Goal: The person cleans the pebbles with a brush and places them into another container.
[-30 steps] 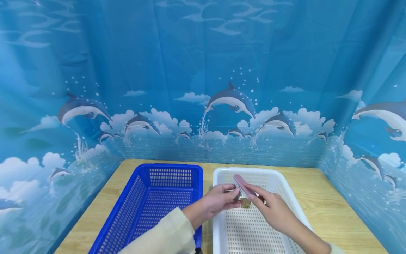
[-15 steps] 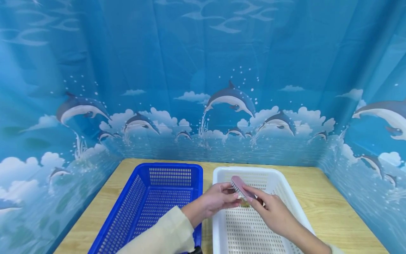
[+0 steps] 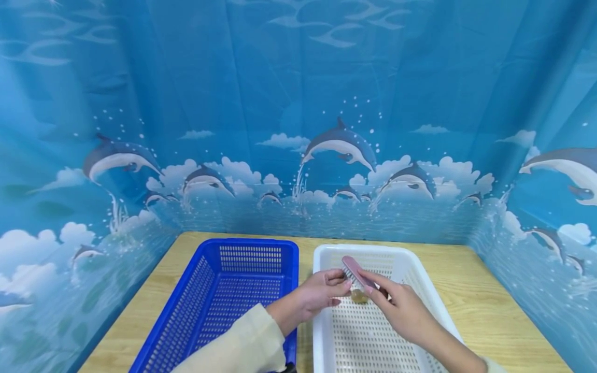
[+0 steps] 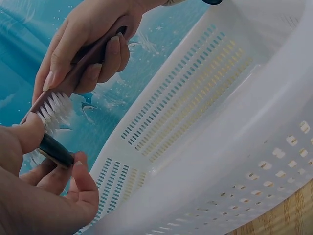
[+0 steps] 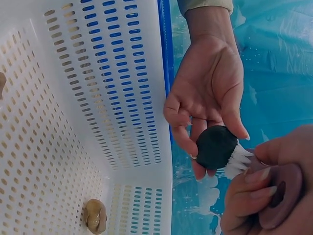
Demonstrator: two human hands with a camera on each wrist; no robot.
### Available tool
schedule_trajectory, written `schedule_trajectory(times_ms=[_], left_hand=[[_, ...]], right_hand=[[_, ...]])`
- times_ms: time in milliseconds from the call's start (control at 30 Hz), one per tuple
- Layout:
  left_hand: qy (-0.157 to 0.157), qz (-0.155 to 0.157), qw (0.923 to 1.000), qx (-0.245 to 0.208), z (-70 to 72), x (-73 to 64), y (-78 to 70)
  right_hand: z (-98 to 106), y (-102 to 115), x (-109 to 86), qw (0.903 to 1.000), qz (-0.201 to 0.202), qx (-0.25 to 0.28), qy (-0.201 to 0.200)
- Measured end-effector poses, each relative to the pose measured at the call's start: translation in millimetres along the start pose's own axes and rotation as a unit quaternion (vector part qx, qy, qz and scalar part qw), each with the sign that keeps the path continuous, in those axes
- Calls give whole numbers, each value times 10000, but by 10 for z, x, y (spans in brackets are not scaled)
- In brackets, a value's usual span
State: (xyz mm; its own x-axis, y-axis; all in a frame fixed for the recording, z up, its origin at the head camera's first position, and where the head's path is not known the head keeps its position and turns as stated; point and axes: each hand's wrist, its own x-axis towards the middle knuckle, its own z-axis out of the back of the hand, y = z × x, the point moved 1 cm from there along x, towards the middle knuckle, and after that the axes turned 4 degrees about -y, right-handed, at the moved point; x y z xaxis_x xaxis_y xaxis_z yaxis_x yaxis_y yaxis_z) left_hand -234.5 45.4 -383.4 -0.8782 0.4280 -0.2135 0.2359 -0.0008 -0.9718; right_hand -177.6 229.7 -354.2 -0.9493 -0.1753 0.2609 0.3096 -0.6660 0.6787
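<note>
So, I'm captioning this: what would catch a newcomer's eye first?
Probably the dolphin-printed backdrop filling the head view's upper part. Below it, over the white basket beside a blue basket, the right hand holds a pink brush to a dark, round object in the left hand.

Left sleeve [image 3: 238, 342]: stretched in from left of the white basket [image 3: 318, 342].
Left hand [image 3: 322, 294]: held over the basket's left rim now, palm turned rightward, fingers bent, a pinch being made!
Right hand [image 3: 402, 312]: poised above the basket, fingers curled.
Right forearm [image 3: 448, 348]: slanted across the right rim.
</note>
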Motion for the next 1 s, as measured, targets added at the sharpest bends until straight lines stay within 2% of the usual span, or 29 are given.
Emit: schedule_trajectory(times_ms=[167,400,500,833,1000], left_hand=[[126,11,9996,-238,-7,-14,-18],[354,139,9951,-913,-13,-25,-17],[328,133,9941,-1025,-18,-22,-11],[-61,293,9951,-945,-15,2,9],[-87,327,9966,-756,-8,3,16]], right_hand=[[2,-29,10,10000,2,-46,1],[5,-54,17,10000,-29,17,32],[0,-52,16,10000,-42,6,10],[-11,-36,-14,9999,93,73,-18],[-4,-29,-28,9997,202,145,64]])
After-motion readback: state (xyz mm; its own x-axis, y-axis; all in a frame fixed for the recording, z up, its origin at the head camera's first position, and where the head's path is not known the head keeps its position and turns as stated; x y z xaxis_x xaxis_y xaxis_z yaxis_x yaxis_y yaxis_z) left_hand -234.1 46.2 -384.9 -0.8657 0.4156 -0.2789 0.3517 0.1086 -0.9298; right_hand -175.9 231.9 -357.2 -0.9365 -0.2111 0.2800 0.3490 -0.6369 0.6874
